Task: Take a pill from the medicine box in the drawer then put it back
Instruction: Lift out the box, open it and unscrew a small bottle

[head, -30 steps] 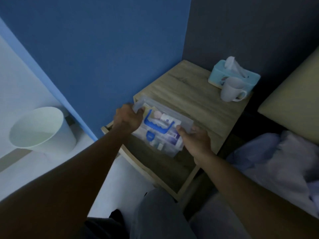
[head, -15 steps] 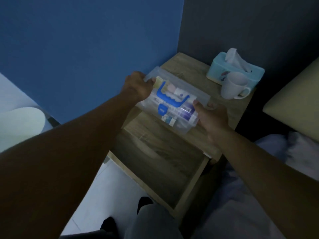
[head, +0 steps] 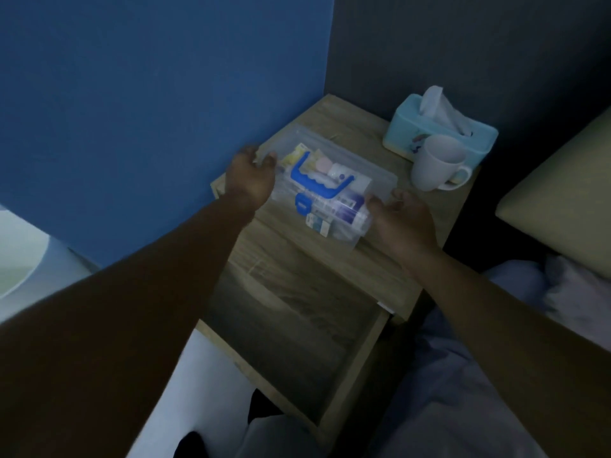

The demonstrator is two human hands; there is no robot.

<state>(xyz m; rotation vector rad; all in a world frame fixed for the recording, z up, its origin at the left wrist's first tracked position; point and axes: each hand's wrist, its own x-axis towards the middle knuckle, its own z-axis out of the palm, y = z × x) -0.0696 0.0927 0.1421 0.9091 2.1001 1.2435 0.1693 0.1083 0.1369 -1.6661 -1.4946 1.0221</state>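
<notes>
The clear plastic medicine box (head: 334,180), with a blue handle and blue clasp on its lid, rests on the wooden nightstand top (head: 330,259). Packets and bottles show through its walls. My left hand (head: 251,175) grips the box's left end. At the box's right end, my right hand (head: 401,219) touches it with thumb and fingers loosely around the corner. Below, the drawer (head: 291,328) stands pulled out, its inside dark and bare.
A light blue tissue box (head: 439,132) and a white mug (head: 436,163) stand at the nightstand's back right. A blue wall runs along the left. A white bin (head: 20,252) sits at the far left. Bedding (head: 562,292) lies to the right.
Both hands lifted the medicine box out of the open drawer and carried it up and back onto the nightstand top.
</notes>
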